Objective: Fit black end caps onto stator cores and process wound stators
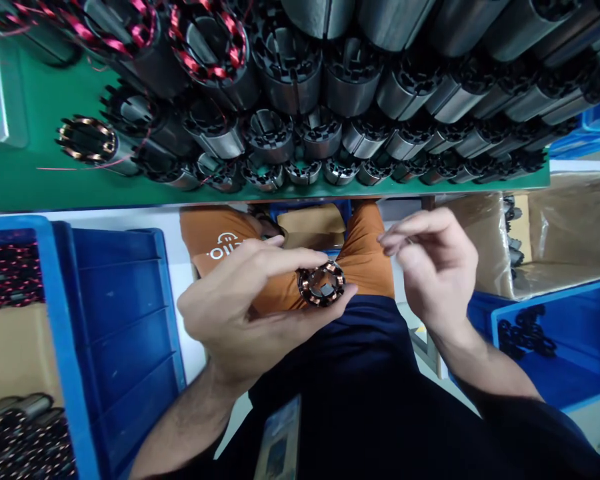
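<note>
Between the fingers and thumb of my left hand (pixel 245 300) is a small motor stator (pixel 322 285), a ring with copper windings around its inner teeth. Its round end faces up toward me, above my lap. My right hand (pixel 437 270) is off to the right, apart from the stator. Its thumb and fingertips come close together in a pinch, and anything between them is too small to make out.
A green workbench (pixel 20 180) ahead carries rows of metal stator cores (pixel 295 73), some wound with red wire (pixel 210 40). Blue bins (pixel 115 320) with wound parts stand at left. At right are a lined carton (pixel 570 227) and a blue bin (pixel 580 347) holding black rings (pixel 527 331).
</note>
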Tool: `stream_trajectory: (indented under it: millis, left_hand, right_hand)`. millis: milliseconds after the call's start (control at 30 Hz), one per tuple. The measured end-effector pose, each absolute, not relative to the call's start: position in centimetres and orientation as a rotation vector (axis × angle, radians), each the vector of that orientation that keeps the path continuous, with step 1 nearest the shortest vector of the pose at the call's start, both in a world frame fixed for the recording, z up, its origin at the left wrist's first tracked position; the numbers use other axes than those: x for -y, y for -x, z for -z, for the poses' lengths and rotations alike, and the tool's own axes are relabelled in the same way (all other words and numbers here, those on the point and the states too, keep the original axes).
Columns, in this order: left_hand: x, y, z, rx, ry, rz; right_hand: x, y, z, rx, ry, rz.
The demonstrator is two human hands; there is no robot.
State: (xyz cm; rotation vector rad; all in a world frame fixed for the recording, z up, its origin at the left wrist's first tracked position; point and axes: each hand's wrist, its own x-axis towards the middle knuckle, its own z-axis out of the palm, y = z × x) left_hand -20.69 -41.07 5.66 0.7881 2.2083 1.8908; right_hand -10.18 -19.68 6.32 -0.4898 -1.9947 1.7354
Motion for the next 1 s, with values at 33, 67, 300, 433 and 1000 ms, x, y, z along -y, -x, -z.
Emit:
stream_trajectory:
  millis: [33,67,300,433,1000]
  left_hand:
    - [41.0,20.7,-5.7,-2.269,-0.843,-1.884]
    - [40.9,20.6,-5.7,-2.358,-0.931,-1.863]
    - [40.4,20.6,-5.7,-2.418,-1.078,-1.782]
    - [39.6,20.5,-5.6,-2.289,-1.134,-1.801]
    - [39.3,19.9,-3.0,-2.573,-1.369,-1.574]
  right_hand:
    - [20.0,10.0,-6.3,2.058,0.399,-1.688]
    - [20.3,9.9,-6.3,2.109,0.297,-1.643]
    - [19.5,10.1,-6.6,2.221,0.084,-1.551]
    - [19.2,10.1,-7.1,2.216,0.172,-1.516]
    - [24.4,9.5,-5.0,1.602,0.725,-2.336]
